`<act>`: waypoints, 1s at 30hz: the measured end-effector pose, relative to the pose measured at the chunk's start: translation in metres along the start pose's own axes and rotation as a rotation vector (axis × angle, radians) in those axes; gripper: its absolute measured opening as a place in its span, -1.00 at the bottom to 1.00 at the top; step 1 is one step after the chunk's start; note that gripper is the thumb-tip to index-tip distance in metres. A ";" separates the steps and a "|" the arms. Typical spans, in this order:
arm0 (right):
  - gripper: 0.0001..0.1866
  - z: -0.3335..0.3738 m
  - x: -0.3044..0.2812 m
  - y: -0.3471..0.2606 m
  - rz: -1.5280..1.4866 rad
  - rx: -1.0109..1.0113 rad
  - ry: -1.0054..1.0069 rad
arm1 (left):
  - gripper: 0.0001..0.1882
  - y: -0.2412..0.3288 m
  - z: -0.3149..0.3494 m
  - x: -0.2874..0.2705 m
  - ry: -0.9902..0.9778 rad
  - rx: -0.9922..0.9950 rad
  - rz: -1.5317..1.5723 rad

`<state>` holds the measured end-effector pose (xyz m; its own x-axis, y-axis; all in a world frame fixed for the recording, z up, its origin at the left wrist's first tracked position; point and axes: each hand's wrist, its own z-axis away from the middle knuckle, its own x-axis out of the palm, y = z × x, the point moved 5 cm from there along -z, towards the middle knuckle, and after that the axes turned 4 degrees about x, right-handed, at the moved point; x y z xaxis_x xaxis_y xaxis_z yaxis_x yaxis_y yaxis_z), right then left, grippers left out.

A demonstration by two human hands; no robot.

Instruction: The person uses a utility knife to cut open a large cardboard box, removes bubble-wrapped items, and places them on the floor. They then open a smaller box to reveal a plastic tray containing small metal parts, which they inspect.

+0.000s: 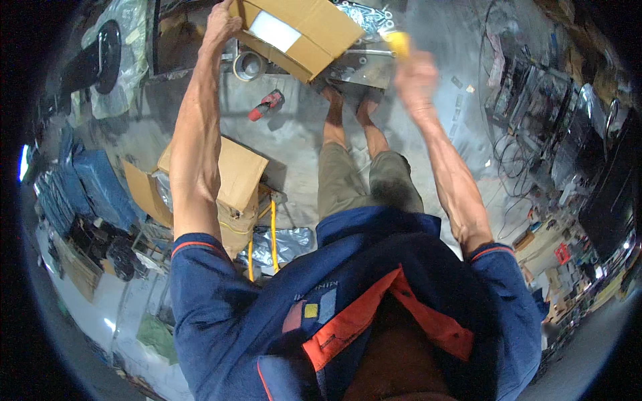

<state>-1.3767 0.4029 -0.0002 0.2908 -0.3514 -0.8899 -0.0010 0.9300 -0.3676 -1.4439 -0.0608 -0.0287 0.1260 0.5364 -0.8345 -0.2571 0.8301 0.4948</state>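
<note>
My left hand [221, 25] grips the left edge of a brown cardboard box [314, 33] with a white label on its side, held out in front of me at the top of the view. My right hand [414, 77] is blurred to the right of the box and closes around a small yellow object [399, 42] next to the box's right corner. Both arms are stretched forward. My legs and bare feet [348, 100] stand on the grey concrete floor below the box.
An open cardboard box [234, 180] with yellow straps stands on the floor at my left. A red power tool [266, 105] and a tape roll [249, 65] lie ahead. Blue folded material [100, 187] lies left. Cables and cluttered equipment [535, 113] fill the right side.
</note>
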 end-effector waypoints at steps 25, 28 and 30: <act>-0.60 -0.037 -0.021 -0.131 -0.149 -0.019 0.114 | -0.24 0.019 0.031 -0.019 0.107 -0.338 0.118; -0.57 -0.053 -0.016 -0.125 -0.230 0.035 -0.037 | -0.32 0.000 0.058 -0.021 0.169 -0.432 0.410; -0.56 -0.060 -0.003 -0.131 -0.444 0.059 -0.194 | -0.42 -0.013 0.073 -0.017 0.237 -0.478 0.688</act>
<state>-1.4344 0.2757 0.0342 0.4236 -0.6942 -0.5819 0.2164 0.7013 -0.6792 -1.3725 -0.0695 -0.0027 -0.3946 0.8056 -0.4420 -0.5839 0.1515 0.7975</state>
